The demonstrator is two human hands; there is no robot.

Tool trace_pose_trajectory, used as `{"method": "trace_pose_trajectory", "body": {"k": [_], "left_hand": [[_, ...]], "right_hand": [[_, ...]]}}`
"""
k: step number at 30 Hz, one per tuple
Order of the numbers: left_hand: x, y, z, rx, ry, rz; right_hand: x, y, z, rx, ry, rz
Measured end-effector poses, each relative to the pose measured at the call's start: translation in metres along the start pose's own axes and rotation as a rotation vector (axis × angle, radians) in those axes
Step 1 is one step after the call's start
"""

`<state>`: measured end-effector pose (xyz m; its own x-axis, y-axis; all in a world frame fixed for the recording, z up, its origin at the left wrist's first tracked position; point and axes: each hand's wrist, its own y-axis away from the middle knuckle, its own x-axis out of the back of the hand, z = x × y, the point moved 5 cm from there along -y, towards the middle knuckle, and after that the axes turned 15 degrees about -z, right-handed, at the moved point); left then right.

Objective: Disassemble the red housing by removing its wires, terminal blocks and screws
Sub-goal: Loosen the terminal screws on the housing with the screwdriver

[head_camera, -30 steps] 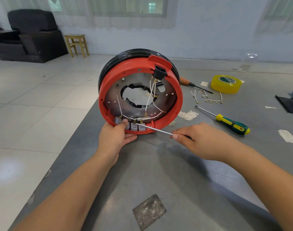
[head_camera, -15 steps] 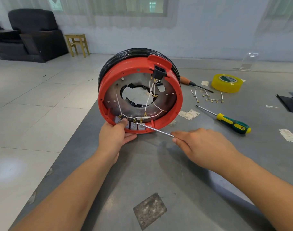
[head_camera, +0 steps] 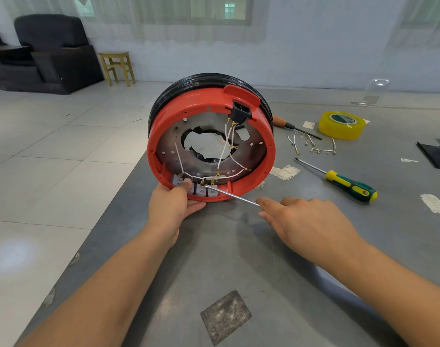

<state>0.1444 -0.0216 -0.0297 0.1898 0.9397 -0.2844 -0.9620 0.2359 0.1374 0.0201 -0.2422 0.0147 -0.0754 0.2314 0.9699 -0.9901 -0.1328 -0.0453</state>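
Note:
The round red housing (head_camera: 189,106) stands on edge on the grey table (head_camera: 239,259), its open side toward me. White wires (head_camera: 224,149) with brass lugs run from a black socket (head_camera: 241,111) down to grey terminal blocks (head_camera: 201,190) at the bottom rim. My left hand (head_camera: 172,205) grips the lower rim, thumb on the blocks. My right hand (head_camera: 306,226) holds a screwdriver; its handle is hidden in the palm and the steel shaft (head_camera: 231,195) reaches to a terminal screw.
Right of the housing lie a green and yellow screwdriver (head_camera: 349,185), loose removed wires (head_camera: 314,145), a yellow tape roll (head_camera: 341,125) and an orange-handled screwdriver (head_camera: 285,123). Paper scraps (head_camera: 285,172) dot the table. The table's left edge drops to tiled floor.
My right hand has turned slightly on the screwdriver, its fingers lying flatter. The shaft tip stays on the terminal block; my left hand and the housing have not moved.

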Motion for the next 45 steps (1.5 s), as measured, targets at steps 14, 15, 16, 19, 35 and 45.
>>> {"method": "trace_pose_trajectory", "body": {"k": [14,15,16,19,35,45], "left_hand": [[0.001,-0.002,0.001,0.013,0.061,0.007],[0.001,-0.002,0.001,0.013,0.06,0.005],[0.001,-0.002,0.001,0.013,0.06,0.004],[0.001,-0.001,0.001,0.014,0.065,0.006],[-0.001,0.0,0.001,-0.005,0.08,-0.009],[0.0,0.002,-0.001,-0.041,0.022,-0.019]], "right_hand": [[0.008,0.003,-0.008,-0.019,0.078,-0.012],[0.007,0.003,-0.009,-0.015,0.075,-0.014],[0.006,0.004,-0.01,-0.008,0.063,-0.014],[0.006,0.007,-0.012,-0.003,0.04,-0.017],[0.005,0.002,0.002,-0.056,-0.196,-0.2],[0.014,0.003,-0.003,-0.055,-0.285,-0.286]]}}
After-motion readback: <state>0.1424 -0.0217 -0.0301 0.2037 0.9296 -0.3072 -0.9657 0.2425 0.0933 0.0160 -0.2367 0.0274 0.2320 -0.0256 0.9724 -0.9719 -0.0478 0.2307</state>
